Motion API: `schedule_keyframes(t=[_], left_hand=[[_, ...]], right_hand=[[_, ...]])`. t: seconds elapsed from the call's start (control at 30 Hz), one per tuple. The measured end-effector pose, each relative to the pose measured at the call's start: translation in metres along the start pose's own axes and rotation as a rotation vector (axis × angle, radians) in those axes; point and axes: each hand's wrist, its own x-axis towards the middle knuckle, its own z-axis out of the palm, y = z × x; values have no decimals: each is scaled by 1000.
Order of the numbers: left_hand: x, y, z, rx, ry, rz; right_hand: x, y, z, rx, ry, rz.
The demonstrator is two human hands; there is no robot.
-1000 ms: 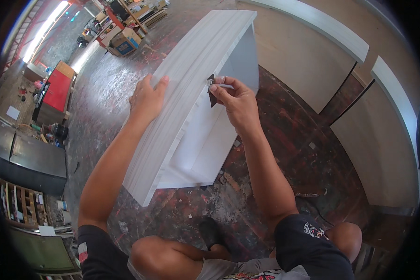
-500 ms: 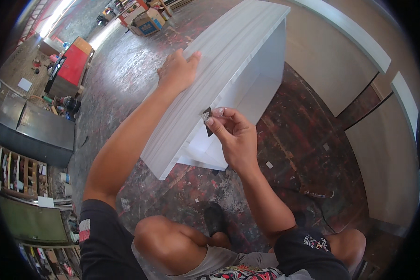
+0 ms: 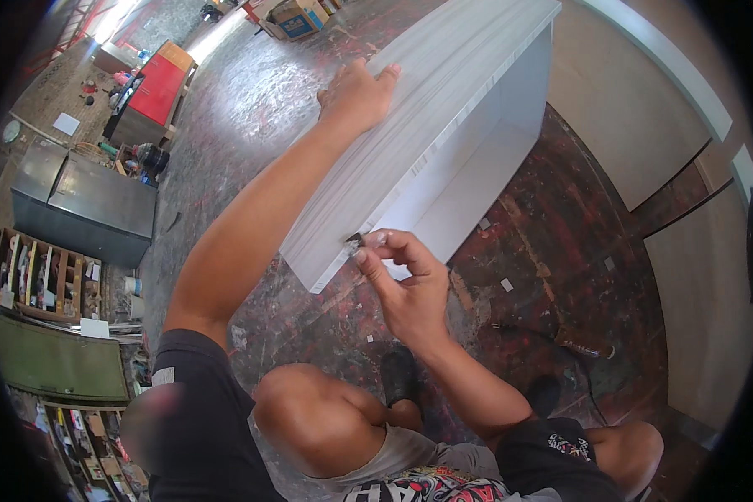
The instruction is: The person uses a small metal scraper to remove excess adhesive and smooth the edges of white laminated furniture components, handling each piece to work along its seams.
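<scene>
A white, wood-grained box cabinet (image 3: 418,100) with an open interior (image 3: 485,167) stands on the floor before me. My left hand (image 3: 356,96) lies on its streaked top surface, fingers apart. Low on the cabinet's near edge, my right hand (image 3: 406,289) pinches a small, thin dark piece (image 3: 353,241) with a whitish smear, held against the edge banding. Its exact kind is unclear and partly hidden by my fingers.
Plywood panels (image 3: 619,142) with white edges stand at the right. A dark cylindrical tool (image 3: 584,343) with a cord lies on the stained floor (image 3: 510,326). Left are a red cabinet (image 3: 152,88), steel appliance (image 3: 100,201), wooden rack (image 3: 50,272) and green panel (image 3: 58,360).
My right hand has moved down along the cabinet edge toward its near end with the dark piece. My left hand has slid farther up the top surface. The view has shifted.
</scene>
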Motion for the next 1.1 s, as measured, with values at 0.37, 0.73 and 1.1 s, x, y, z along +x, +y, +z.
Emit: schedule_keyframes(t=[0.37, 0.73, 1.1], left_hand=[[-1, -1, 0, -24, -7, 18], [0, -5, 0, -20, 32, 36], [0, -1, -1, -20, 15, 22]], right_hand=[[-20, 5, 15, -89, -64, -96], [-35, 9, 23, -47, -50, -36], [-45, 13, 30, 30, 3, 33]])
